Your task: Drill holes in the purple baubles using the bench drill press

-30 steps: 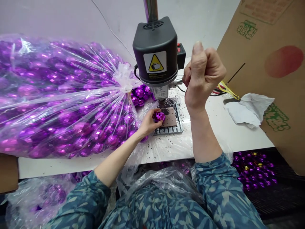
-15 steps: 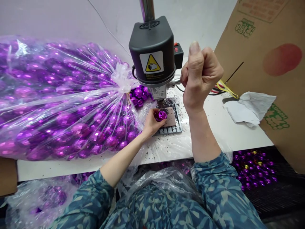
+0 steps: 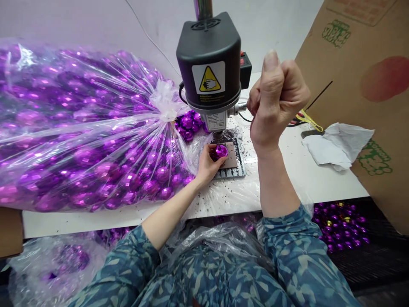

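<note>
My left hand (image 3: pixel 208 164) is closed round a shiny purple faceted ball (image 3: pixel 221 151), thumb on the near side and fingers behind. Dark spots like holes show on top of the ball. It sits over a beige board (image 3: pixel 230 160) on the slotted metal base (image 3: pixel 241 170) of a small black drill press (image 3: pixel 207 51), just in front of the chuck (image 3: pixel 217 135). My right hand (image 3: pixel 277 100) is raised in a fist at the end of the press's silver side shaft (image 3: pixel 242 105), gripping its handle, which the fingers mostly hide.
A large tied clear bag (image 3: pixel 79 136) of purple balls fills the left; loose purple balls (image 3: pixel 187 123) lie behind its neck. Dark shavings surround the base. At right are crumpled white paper (image 3: pixel 335 147), a yellow-handled tool (image 3: pixel 311 121) and a cardboard box (image 3: pixel 361 38). More balls (image 3: pixel 341 226) lie below the table.
My left hand has carried the ball slightly right across the board and turned it, so different dark spots show on top. My right fist keeps its place beside the press, apart from camera sway.
</note>
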The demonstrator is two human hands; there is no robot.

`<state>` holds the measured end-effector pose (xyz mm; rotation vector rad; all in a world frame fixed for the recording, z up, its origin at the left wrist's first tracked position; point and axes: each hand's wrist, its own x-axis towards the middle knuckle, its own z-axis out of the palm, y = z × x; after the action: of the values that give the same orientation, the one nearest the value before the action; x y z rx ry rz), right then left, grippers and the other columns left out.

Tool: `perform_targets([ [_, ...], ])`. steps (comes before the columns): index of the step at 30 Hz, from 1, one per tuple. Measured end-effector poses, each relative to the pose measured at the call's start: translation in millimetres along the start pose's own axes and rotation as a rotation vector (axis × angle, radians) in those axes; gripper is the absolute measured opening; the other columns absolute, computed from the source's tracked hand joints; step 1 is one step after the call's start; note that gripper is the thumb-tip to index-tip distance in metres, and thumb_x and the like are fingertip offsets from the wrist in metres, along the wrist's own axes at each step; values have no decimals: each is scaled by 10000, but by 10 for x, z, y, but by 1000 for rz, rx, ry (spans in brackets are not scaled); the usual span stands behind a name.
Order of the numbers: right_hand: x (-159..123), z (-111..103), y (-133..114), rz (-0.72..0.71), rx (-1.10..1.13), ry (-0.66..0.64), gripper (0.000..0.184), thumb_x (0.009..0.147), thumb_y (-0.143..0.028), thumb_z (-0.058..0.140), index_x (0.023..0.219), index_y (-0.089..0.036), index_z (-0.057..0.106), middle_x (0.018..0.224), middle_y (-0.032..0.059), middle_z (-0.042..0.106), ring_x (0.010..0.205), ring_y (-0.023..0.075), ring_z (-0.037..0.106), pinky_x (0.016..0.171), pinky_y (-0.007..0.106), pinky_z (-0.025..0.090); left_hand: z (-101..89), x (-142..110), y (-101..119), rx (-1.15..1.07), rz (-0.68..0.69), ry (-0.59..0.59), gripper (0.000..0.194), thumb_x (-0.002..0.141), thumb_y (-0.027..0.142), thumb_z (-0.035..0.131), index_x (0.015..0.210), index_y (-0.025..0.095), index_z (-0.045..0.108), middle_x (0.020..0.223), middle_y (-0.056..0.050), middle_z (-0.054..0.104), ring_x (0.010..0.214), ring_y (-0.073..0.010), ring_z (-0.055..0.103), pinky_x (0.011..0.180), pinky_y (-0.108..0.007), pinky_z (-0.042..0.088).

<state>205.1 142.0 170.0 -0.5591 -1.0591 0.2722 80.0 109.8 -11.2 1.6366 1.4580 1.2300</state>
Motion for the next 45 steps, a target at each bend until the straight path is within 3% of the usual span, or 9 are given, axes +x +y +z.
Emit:
perform_targets([
  [7, -213, -85, 29, -79, 140, 75, 601, 935, -471, 612, 634, -206, 163, 481, -71, 200, 412, 28, 233, 503, 296, 149, -3, -8, -48, 3, 5, -26, 494, 813, 267, 845, 1215, 242, 560, 1118, -72, 708, 1004, -245, 716, 882, -476, 627],
  [23, -441, -249, 307, -184, 136, 133, 652, 889, -502, 624, 555, -187, 161, 424, -74, 136, 382, 36, 196, 424, 279, 162, 6, -13, -44, -56, -23, -20, 481, 791, 270, 850, 1179, 234, 568, 1140, -81, 712, 1040, -249, 717, 907, -474, 620],
  [31, -492, -302, 385, -365, 215, 73, 558, 903, -268, 597, 558, -186, 167, 400, -87, 215, 340, 33, 234, 366, 241, 180, -10, -18, 34, -70, -28, 25, 472, 744, 237, 879, 1118, 218, 593, 1070, -59, 734, 974, -231, 728, 883, -427, 621],
  [34, -397, -251, 273, -299, 166, 88, 571, 926, -322, 603, 564, -197, 180, 415, -84, 201, 354, 32, 227, 385, 256, 169, -4, 2, 70, -60, -36, 32, 457, 734, 215, 884, 1089, 216, 595, 1036, -53, 732, 948, -222, 727, 866, -414, 618],
  [37, -149, -113, 100, -65, -13, 67, 619, 923, -590, 573, 574, -223, 218, 440, -76, 253, 387, 37, 269, 427, 284, 198, -18, 16, 139, -51, -62, 42, 454, 718, 190, 882, 1059, 209, 582, 1015, -50, 720, 916, -209, 716, 844, -397, 610],
  [39, 29, -11, 22, 11, -17, -6, 660, 835, -771, 527, 576, -244, 225, 449, -71, 282, 400, 42, 260, 432, 301, 208, -71, -39, 218, -24, -55, 77, 448, 724, 202, 870, 1056, 206, 570, 1008, -48, 707, 899, -199, 702, 817, -377, 599],
  [41, 147, 63, -1, -22, 33, -9, 661, 752, -810, 535, 579, -254, 222, 453, -71, 268, 408, 52, 250, 443, 314, 204, -175, -193, 311, 24, 3, 76, 419, 759, 243, 840, 1068, 206, 560, 1005, -45, 691, 870, -182, 683, 768, -346, 583],
  [43, 186, 97, 9, -50, 69, -1, 626, 723, -765, 575, 591, -258, 232, 461, -76, 251, 407, 56, 250, 454, 314, 205, -319, -466, 386, 95, 141, -27, 364, 812, 287, 786, 1085, 205, 558, 998, -43, 676, 841, -167, 661, 723, -315, 559],
  [45, 172, 101, 21, -52, 90, 3, 590, 720, -723, 603, 601, -260, 256, 467, -81, 245, 397, 55, 249, 458, 318, 194, -474, -838, 407, 212, 348, -230, 310, 861, 331, 731, 1090, 199, 569, 973, -45, 666, 828, -168, 644, 700, -302, 537],
])
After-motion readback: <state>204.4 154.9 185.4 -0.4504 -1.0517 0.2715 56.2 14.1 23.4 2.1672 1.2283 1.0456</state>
